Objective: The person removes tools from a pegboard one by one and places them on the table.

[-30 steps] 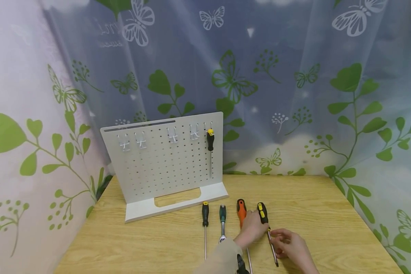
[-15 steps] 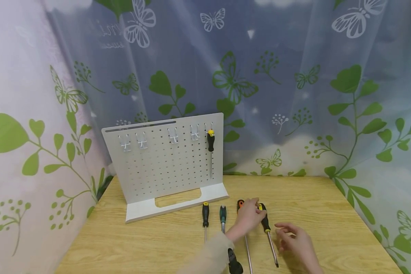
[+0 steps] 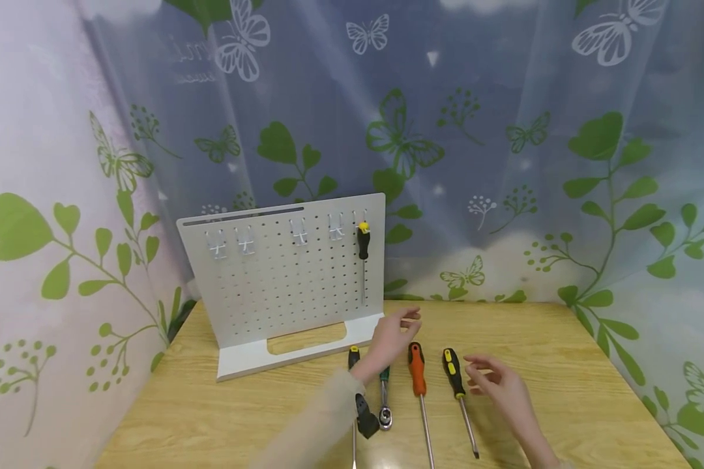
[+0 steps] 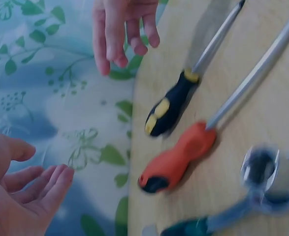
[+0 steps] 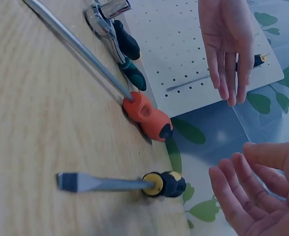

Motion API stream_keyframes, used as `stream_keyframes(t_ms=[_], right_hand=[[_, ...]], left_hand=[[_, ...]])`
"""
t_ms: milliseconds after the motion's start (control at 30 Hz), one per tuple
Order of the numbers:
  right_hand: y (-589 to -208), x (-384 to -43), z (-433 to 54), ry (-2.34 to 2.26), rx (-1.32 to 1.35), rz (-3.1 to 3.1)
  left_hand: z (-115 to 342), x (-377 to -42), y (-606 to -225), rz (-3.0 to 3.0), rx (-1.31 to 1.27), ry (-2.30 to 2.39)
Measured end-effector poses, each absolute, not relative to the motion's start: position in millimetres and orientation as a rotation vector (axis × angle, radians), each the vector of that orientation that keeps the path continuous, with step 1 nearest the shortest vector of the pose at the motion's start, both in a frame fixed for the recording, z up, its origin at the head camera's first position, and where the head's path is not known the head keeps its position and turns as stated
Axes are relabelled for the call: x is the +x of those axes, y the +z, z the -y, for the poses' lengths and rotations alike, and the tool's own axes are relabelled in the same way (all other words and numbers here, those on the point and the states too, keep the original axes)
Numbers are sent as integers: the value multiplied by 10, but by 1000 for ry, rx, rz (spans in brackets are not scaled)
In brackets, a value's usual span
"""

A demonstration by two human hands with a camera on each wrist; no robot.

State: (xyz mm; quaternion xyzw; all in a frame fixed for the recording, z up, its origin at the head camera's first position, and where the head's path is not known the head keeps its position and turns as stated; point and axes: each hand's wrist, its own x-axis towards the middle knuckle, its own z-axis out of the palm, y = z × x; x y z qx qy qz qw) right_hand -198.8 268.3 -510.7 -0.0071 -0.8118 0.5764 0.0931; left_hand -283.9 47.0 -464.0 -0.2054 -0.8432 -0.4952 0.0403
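Note:
My left hand (image 3: 392,335) is in the air by the pegboard's right base corner, fingers extended and holding nothing. Its forearm partly covers a black-handled screwdriver (image 3: 354,355) and a ratchet wrench (image 3: 385,417) with a green grip. Just right of a black-and-yellow screwdriver (image 3: 454,372) is my right hand (image 3: 504,394), its fingers loosely bent with nothing in them. Between the hands lies an orange-handled screwdriver (image 3: 418,371), which neither touches. Both wrist views show the two hands apart from the tools, the left wrist view with the orange handle (image 4: 178,155) close up.
A white pegboard (image 3: 281,286) stands at the back left of the wooden table (image 3: 170,417). Several clear hooks (image 3: 299,232) line its upper part. A yellow-topped screwdriver (image 3: 363,244) hangs at its right end. A patterned curtain (image 3: 475,163) encloses the back and sides.
My left hand has moved left and back, away from the orange and black-and-yellow screwdrivers. My right hand has come off the latter's shaft and shifted towards its handle. The tools lie much as before.

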Motion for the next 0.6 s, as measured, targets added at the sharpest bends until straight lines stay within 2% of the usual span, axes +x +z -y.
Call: stream_keyframes(t_ms=[367,600], right_hand=[[-5064,-2236,-2443,1720,177,2368],[-5059,-2412,-2268,1636,250,2413]], left_hand=[[-49,-3111,-4420,2508,-559,-1529],[172,-3303,-4252,2439,-409,-1521]])
